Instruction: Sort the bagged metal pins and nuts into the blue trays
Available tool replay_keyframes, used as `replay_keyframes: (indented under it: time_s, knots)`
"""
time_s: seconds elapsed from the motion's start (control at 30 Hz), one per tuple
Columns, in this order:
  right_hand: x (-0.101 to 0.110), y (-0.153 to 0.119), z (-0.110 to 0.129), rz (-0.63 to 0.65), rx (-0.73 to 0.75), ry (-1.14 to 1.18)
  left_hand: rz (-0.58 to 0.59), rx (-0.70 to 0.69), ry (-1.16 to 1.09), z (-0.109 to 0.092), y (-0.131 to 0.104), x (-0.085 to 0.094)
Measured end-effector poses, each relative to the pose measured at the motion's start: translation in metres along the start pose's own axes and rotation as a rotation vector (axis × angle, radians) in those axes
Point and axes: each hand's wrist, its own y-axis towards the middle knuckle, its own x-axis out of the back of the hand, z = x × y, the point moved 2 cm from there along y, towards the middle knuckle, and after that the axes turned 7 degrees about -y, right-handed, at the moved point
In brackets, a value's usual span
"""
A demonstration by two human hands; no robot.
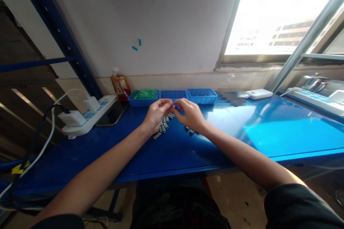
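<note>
My left hand (157, 114) and my right hand (189, 113) meet fingertip to fingertip above the blue table (268, 132), pinching something small between them; it is too tiny to make out. Under the left hand lies a cluster of several small grey cylindrical parts (162, 128). A few more grey parts (190, 130) lie beneath my right wrist. Just behind the hands stand three blue trays in a row: the left tray (143, 99) holds green pieces, the middle tray (173, 95) and the right tray (202, 96) look nearly empty.
A white power strip (88, 116) with two chargers sits at the left, a black phone (112, 113) beside it. A drink bottle (120, 86) stands by the wall. A white power bank (259, 94) lies right. Blue shelving stands far left, a window at upper right.
</note>
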Motion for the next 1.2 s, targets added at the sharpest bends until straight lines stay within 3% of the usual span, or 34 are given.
replay_keyframes:
  time_s: [0.2,0.3,0.4,0.47,0.53,0.63,0.77,0.87,0.97,1.1,1.2]
  knots:
    - [0.009,0.007,-0.002,-0.057,0.027,-0.118,0.060,-0.005,0.072,0.005,-0.007,-0.008]
    - [0.022,0.017,-0.022,-0.101,-0.079,-0.241,0.165,-0.022,0.193,0.005,-0.014,-0.013]
    - [0.032,0.022,-0.063,-0.031,-0.379,-0.443,0.393,-0.128,0.440,0.004,-0.027,-0.022]
    - [0.032,0.019,-0.089,0.117,-0.556,-0.544,0.612,-0.247,0.742,0.003,-0.037,-0.030]
    - [0.030,0.016,-0.102,0.251,-0.621,-0.564,0.760,-0.324,0.996,0.004,-0.043,-0.034]
    - [0.024,0.014,-0.090,0.334,-0.540,-0.469,0.781,-0.304,1.091,0.005,-0.043,-0.034]
    - [0.019,0.015,-0.042,0.400,-0.306,-0.298,0.730,-0.264,1.112,0.012,-0.033,-0.026]
    - [0.018,0.015,-0.017,0.455,-0.215,-0.237,0.693,-0.254,1.116,0.016,-0.029,-0.020]
    - [0.019,0.014,-0.014,0.472,-0.201,-0.232,0.713,-0.273,1.105,0.016,-0.029,-0.019]
    - [0.020,0.013,-0.027,0.469,-0.215,-0.264,0.790,-0.308,1.042,0.012,-0.035,-0.023]
    - [0.020,0.012,-0.033,0.478,-0.213,-0.272,0.769,-0.276,0.967,0.012,-0.036,-0.026]
